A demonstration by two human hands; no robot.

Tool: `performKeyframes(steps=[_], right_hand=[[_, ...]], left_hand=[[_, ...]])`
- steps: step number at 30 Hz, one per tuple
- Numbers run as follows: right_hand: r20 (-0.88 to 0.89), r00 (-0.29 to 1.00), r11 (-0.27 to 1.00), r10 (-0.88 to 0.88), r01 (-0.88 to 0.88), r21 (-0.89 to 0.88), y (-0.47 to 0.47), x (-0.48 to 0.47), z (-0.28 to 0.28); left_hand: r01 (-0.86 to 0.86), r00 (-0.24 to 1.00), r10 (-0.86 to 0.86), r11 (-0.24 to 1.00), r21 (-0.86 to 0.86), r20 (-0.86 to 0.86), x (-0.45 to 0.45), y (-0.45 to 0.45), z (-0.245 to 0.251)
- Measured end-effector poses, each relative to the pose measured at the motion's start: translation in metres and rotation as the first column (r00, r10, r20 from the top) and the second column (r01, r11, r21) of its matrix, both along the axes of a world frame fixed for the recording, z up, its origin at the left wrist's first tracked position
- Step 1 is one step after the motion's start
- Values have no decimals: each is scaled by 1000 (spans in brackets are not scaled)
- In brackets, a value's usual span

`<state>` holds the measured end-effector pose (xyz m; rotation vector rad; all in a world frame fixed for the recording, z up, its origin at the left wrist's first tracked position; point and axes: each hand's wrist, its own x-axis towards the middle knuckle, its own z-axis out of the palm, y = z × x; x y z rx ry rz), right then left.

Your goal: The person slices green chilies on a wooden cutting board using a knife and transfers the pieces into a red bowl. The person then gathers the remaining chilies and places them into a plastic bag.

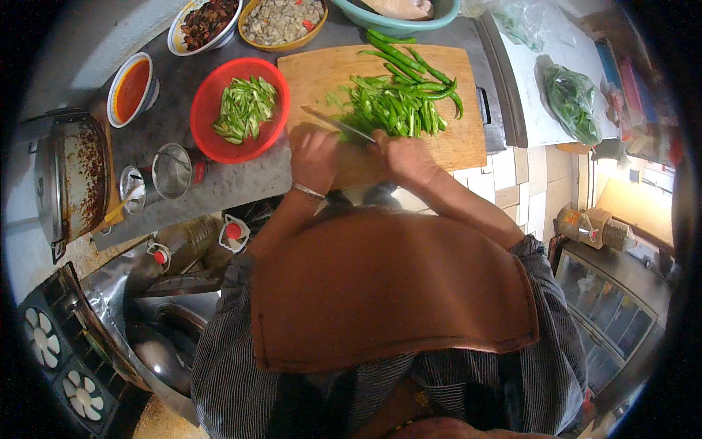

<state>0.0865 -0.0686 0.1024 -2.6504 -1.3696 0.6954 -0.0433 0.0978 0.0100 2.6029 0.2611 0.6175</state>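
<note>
My right hand (408, 156) grips a kitchen knife (343, 127) by its handle, and the blade slants up and left over the wooden cutting board (458, 151). Beside the blade, at the board's lower left, is my left hand (313, 159); it is blurred and its fingertips are unclear. Cut green chili peppers (392, 107) lie heaped just beyond the knife. Several whole green chilies (403, 60) rest at the board's upper right. A red plastic bowl (198, 118) to the left of the board holds more slanted green slices (245, 110).
Along the back stand a teal basin (397, 27) with raw meat, a yellow bowl (282, 43) and a white bowl (174, 35) of dark food. Left are a bowl of red sauce (131, 90), metal cans (172, 171) and a lidded pan (82, 175). Bagged greens (573, 104) lie right.
</note>
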Motion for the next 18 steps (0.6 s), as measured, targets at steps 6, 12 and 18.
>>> performKeyframes(steps=[6, 12, 18], right_hand=[[78, 992, 995, 97, -97, -4, -7, -2, 5], [63, 994, 995, 91, -94, 38, 6, -1, 2], [33, 996, 996, 88, -88, 3, 7, -1, -2]], left_hand=[[46, 996, -46, 999, -3, 76, 0, 1, 3], [47, 999, -46, 999, -23, 15, -2, 2, -3], [60, 996, -60, 998, -1, 68, -3, 4, -8]])
